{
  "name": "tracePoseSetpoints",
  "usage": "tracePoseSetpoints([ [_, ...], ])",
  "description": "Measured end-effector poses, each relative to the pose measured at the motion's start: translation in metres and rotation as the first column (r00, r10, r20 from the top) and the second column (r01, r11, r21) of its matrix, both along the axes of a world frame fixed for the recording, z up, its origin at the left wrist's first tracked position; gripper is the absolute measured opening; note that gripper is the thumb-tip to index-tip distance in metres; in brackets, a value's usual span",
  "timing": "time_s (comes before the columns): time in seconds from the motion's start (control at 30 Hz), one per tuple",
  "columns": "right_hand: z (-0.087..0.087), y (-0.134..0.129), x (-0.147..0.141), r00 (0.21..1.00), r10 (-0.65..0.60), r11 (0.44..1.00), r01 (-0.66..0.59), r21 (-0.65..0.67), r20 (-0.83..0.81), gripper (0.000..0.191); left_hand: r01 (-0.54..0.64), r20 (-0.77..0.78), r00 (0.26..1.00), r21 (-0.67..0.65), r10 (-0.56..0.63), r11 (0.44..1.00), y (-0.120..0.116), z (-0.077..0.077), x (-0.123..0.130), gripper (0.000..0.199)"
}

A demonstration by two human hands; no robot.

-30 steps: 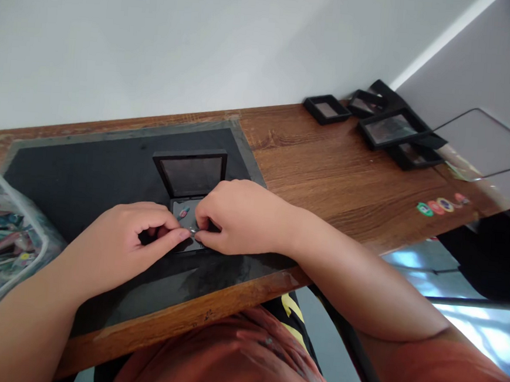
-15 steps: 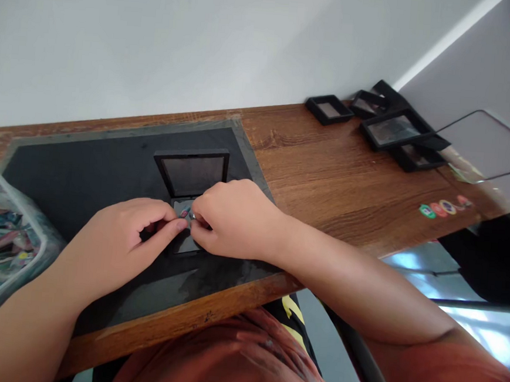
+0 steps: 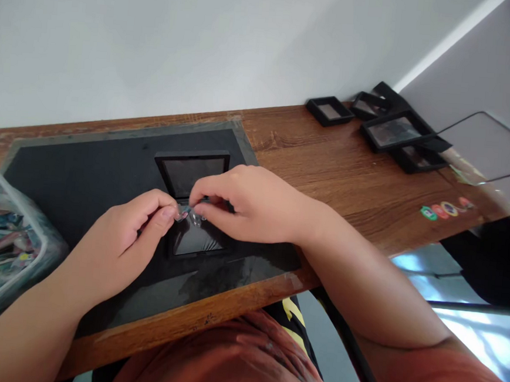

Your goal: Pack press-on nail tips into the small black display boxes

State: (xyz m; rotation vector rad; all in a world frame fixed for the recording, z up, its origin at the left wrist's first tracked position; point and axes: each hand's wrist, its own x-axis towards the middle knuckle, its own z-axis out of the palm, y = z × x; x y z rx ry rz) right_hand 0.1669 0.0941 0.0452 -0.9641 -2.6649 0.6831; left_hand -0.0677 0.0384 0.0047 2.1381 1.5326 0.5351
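A small clear plastic packet [image 3: 197,218] with a bit of dark and reddish colour in it is held up between my two hands. My left hand [image 3: 123,233] pinches its left end between thumb and forefinger. The thumb and fingertips of my right hand [image 3: 254,205] are closed on the other side of it. Just below lies an open black hinged frame [image 3: 193,154] with clear film panes. Its lid stands tilted up at the back, and its lower half [image 3: 197,246] rests on the dark mat, partly covered by my hands. What the packet contains is too small to make out.
A clear plastic bin [image 3: 43,245] full of small colourful packets stands at the left. Several black frames [image 3: 394,131] are piled at the back right, near a thin wire loop [image 3: 482,112]. Round stickers [image 3: 448,208] lie on the wooden table [image 3: 310,166]. The dark mat [image 3: 93,172] reaches the front edge.
My right hand has opened out from a tight curl and lifted slightly, showing more of the clear packet and the frame's lower half. My left hand has shifted a little up and left.
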Motion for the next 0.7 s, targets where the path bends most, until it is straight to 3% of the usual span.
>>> tracePoseSetpoints([
  [0.1,-0.005,-0.002,-0.003,0.996,0.057,0.998,-0.056,0.011,-0.073,0.023,0.003,0.1,0.995,-0.012,-0.001,1.0,-0.002,0.001,0.003,0.035],
  [0.3,-0.009,-0.001,-0.003,0.987,0.053,0.996,-0.042,0.077,-0.152,0.025,0.055,0.247,0.969,-0.121,-0.024,0.991,-0.004,0.001,0.005,0.04],
  [0.7,-0.012,0.001,-0.003,0.975,0.119,0.981,-0.086,0.174,-0.19,0.024,0.063,0.319,0.948,-0.137,-0.016,0.988,-0.004,0.003,0.009,0.038],
])
